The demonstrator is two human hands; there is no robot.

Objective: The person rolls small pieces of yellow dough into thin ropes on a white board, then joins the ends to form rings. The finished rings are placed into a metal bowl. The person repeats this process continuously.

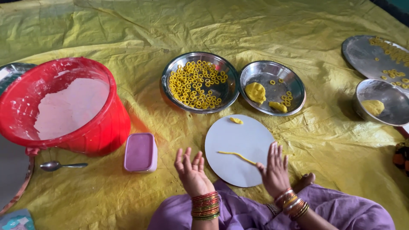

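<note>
Right hand lies flat, fingers spread, pressing the near end of a thin yellow dough strand on the round white board. Left hand hovers released, palm up, gripping nothing, just left of the board. A small dough lump sits at the board's far edge. Beyond it, a steel bowl of yellow rings beside a steel plate with dough pieces. Left: a lidded pink box, a spoon and a red bucket on the yellow sheet.
</note>
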